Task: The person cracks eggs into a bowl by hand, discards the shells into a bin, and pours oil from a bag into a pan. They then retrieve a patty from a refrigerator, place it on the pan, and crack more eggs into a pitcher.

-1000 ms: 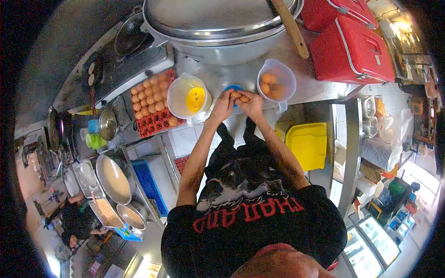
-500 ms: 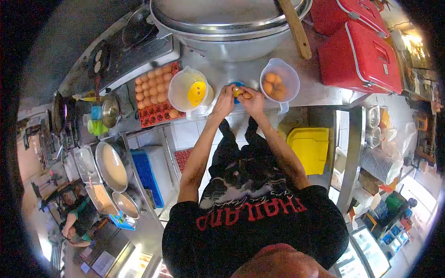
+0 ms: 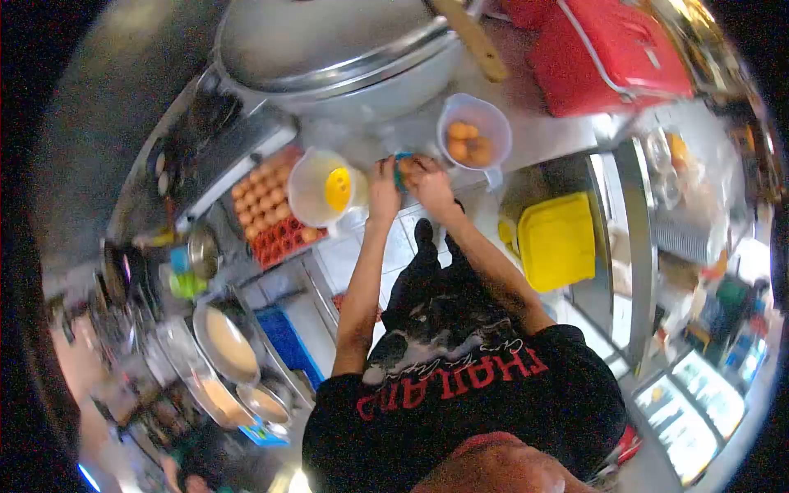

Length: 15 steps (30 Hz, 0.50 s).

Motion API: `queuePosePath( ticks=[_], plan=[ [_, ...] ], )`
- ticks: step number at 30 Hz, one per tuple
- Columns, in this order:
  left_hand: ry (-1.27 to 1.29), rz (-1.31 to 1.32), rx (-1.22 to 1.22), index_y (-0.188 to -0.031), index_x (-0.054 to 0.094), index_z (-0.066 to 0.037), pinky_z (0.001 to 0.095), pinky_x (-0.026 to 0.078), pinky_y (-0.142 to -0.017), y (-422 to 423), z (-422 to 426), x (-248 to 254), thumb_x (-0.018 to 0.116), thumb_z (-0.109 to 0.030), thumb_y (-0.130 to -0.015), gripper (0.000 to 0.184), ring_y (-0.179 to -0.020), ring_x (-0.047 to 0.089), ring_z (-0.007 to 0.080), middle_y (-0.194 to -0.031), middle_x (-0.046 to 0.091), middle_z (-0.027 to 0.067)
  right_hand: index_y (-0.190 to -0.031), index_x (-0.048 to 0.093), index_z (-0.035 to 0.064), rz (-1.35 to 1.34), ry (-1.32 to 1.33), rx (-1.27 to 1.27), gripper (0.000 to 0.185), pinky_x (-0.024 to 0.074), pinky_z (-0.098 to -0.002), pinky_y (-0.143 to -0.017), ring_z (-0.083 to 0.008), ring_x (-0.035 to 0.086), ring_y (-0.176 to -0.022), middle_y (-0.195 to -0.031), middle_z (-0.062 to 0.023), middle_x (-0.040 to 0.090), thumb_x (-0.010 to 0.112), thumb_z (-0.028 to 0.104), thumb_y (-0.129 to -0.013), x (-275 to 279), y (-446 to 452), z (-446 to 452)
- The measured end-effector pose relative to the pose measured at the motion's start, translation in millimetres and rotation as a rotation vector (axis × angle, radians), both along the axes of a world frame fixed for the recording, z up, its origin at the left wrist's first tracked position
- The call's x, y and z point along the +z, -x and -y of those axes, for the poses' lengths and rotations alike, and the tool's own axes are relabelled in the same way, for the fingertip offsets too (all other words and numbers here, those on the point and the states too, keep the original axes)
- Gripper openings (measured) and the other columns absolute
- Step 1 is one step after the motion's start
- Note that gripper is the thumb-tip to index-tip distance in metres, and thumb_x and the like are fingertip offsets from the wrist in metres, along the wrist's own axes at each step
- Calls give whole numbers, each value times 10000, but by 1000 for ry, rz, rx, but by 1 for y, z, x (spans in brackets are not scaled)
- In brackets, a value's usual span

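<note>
Both hands are close together over a small blue bowl point(image 3: 399, 164) at the counter's front edge. My right hand point(image 3: 431, 182) has its fingers closed round a brown egg point(image 3: 407, 168), partly hidden and blurred. At the bowl's left side is my left hand point(image 3: 385, 187); motion smears its fingers and what they may hold. A clear jug point(image 3: 306, 195) with yellow yolks point(image 3: 338, 190) stands to the left. Another jug point(image 3: 493, 123), to the right, contains several brown eggs point(image 3: 467, 141). Further left, a red tray point(image 3: 283, 246) bears many eggs.
A large lidded pot point(image 3: 353, 90) stands behind the bowl, a wooden handle point(image 3: 472, 39) across its lid. Red cooler boxes point(image 3: 604, 57) are at the back right. A yellow bin point(image 3: 559, 242) is below the counter; pans of batter point(image 3: 230, 341) stand at the lower left.
The whole view has turned and shifted. Half a second ago both hands were at an egg with shiny content showing above the blue bowl; now they have moved slightly apart over it.
</note>
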State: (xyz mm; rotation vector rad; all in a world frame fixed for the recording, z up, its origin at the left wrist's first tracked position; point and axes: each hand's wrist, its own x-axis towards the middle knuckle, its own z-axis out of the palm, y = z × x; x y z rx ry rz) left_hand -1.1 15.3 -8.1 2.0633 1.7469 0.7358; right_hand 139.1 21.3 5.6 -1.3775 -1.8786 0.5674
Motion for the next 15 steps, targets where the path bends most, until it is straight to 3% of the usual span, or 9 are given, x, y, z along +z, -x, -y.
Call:
queuePosePath(
  ticks=[1,3,5,6,9,11,13,15],
  plan=[
    [13,24,15,-1264,489,-17,478,428,-948,1,0,-3,575,61,-731,546,-1090,522,415,-1169,536,233,-1047,678,64,-52,-11,-35,362,559,-363,-760,-280,685,-859,-1023,-149,683,716,33,-688,-4,-1,5],
    [25,90,-12,-1282,482,-10,472,433,-928,6,3,-3,570,33,-756,535,-1072,529,410,-1151,543,231,-1076,659,19,-487,334,-130,327,560,-301,-696,-197,687,-802,-975,-125,697,720,45,-756,-11,8,17],
    [-23,213,-41,-1297,476,-2,465,440,-900,0,9,17,571,-10,-809,497,-1045,537,410,-1111,557,234,-1101,635,-10,-698,287,-260,305,556,-295,-675,-155,668,-798,-903,-73,693,709,73,-817,-1,9,26],
    [-48,289,-40,-1300,477,2,462,444,-885,-5,16,43,573,-36,-846,465,-1027,542,411,-1090,564,237,-1117,626,-11,-828,389,-262,314,556,-297,-685,-155,664,-815,-921,-68,685,703,71,-824,5,3,36],
    [-78,164,-117,-1283,489,10,467,444,-877,-18,45,82,557,-110,-917,391,-1014,549,409,-1080,575,244,-1171,593,-9,-1196,604,-177,341,559,-306,-717,-159,653,-871,-989,-69,664,679,81,-853,19,-5,66],
    [18,288,-184,-1223,521,12,456,453,-866,-26,64,80,544,-178,-958,327,-1009,559,388,-1112,583,225,-1211,568,0,-1360,621,-92,360,562,-313,-739,-164,646,-913,-1050,-88,652,655,110,-879,22,-28,96],
    [170,360,-268,-1199,532,4,448,463,-867,-43,87,83,552,-200,-964,312,-1046,560,373,-1151,589,193,-1194,573,18,-1495,701,-144,368,560,-352,-774,-203,661,-891,-1085,-96,660,668,205,-892,7,-60,131],
    [209,327,-428,-1146,554,-13,451,462,-871,-73,101,81,583,-224,-948,291,-1022,561,356,-1098,598,165,-1184,572,5,-1469,654,-269,339,561,-338,-767,-222,671,-884,-1060,-103,668,633,188,-906,21,-90,168]
  ],
)
